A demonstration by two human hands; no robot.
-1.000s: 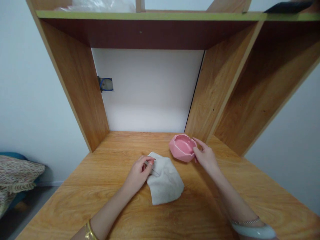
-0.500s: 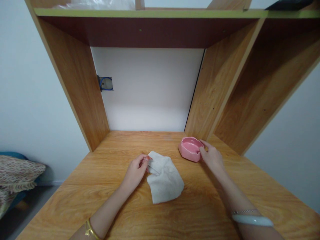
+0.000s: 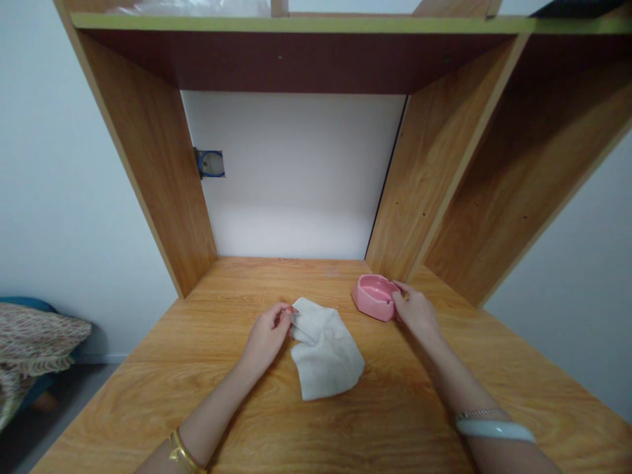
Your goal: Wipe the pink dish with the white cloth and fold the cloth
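Note:
A pale grey-white cloth [image 3: 328,355] lies crumpled on the wooden desktop, its upper left edge pinched in the fingers of my left hand [image 3: 269,329]. Farther back and to the right is a pink ashtray [image 3: 372,299] with angular sides and notches in its rim. My right hand [image 3: 417,313] grips the ashtray's right side, thumb at the inside of the rim and fingers around the outside. The ashtray's underside is hidden, so I cannot tell whether it fully rests on the desk.
Wooden side panels [image 3: 148,171] and a shelf [image 3: 296,25] frame the desktop [image 3: 207,395]. An uncovered socket box [image 3: 212,164] sits in the white back wall. At the far left, a patterned fringed blanket [image 3: 39,336] lies beyond the desk.
The ashtray has tilted slightly and settled a little lower in my right hand. My left hand and the cloth have hardly moved.

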